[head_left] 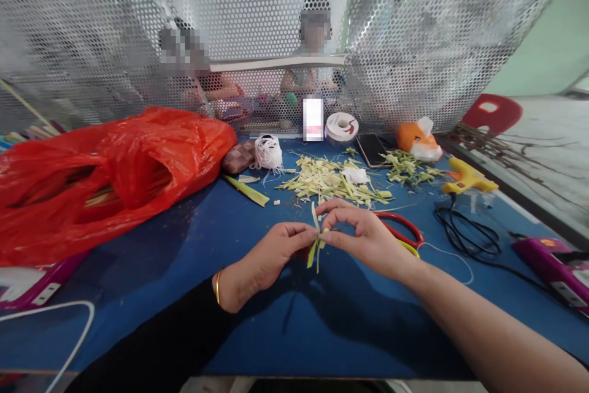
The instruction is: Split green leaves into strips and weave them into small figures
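My left hand [283,249] pinches pale green leaf strips [312,255] that cross one another, some pointing up and some hanging down. Close against it, my right hand [356,230] has thumb and fingertips closed on the same strips. How the strips are joined is too small to make out. Red-handled scissors [407,227] lie partly under my right hand, with something yellow beside them. Behind the hands spreads a pile of cut leaf scraps [317,178] with a white crumpled piece [355,176] on it.
A red plastic bag [193,141] covers the left of the blue table [184,258]. White string [268,152], a ribbon roll [341,127], a lit phone [313,120] and a dark phone [372,151] stand or lie behind. At right are a yellow glue gun [467,177], its cable, and a purple power strip [554,264].
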A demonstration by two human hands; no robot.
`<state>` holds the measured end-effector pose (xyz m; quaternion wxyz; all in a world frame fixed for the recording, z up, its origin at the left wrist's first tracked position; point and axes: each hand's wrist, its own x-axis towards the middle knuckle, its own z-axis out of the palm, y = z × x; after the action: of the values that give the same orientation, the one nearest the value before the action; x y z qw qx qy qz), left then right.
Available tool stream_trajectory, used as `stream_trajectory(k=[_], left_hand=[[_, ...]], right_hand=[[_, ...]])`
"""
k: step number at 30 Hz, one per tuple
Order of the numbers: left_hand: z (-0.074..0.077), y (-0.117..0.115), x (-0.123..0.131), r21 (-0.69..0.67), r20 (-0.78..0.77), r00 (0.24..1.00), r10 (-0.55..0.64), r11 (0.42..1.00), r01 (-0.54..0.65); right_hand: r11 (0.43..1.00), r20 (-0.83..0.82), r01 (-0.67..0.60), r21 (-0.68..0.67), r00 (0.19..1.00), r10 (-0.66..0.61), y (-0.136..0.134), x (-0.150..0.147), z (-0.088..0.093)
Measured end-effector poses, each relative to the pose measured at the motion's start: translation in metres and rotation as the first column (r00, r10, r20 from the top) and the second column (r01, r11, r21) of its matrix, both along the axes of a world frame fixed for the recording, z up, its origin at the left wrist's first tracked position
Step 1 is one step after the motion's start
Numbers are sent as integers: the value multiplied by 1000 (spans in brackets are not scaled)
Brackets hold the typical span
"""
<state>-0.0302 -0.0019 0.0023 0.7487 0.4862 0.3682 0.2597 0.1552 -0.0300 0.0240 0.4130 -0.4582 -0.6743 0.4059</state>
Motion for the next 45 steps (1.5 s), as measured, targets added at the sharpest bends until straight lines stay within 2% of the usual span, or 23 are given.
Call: stream_trajectory(k=[4, 10, 14, 20, 25, 29, 41, 45], left_hand=[[-3, 2, -1, 14, -3, 1000, -20, 1000, 20], [3, 4, -4, -71, 90, 994, -66, 995, 72], [1, 4, -5, -47, 44, 996, -80, 995, 83], [-1, 4, -6, 24, -85, 991, -103, 994, 106], [-1, 2, -5, 6, -110, 985, -132, 991, 134], [-3, 2, -5, 17, -117, 988, -101, 994, 104], [-1, -1, -1, -26, -84, 995, -51, 998, 49], [0, -2, 0, -25, -68, 997, -23, 999, 21]], right_hand=[[1000, -21, -7, -8, 1000, 7, 0, 0, -1], [1000, -32, -3, -29, 999, 2, 0, 1, 3], [999, -32, -33, -38, 999, 31, 0, 0, 5], [990, -47, -50, -131, 998, 45, -1, -1, 1], [962, -96, -27, -271, 995, 1, 1, -1, 0], [942, -172, -19, -334, 984, -42, 0, -2, 0], [958, -212, 5, -288, 975, -69, -1, -5, -7], [975, -187, 10, -223, 981, -53, -1, -4, -6]])
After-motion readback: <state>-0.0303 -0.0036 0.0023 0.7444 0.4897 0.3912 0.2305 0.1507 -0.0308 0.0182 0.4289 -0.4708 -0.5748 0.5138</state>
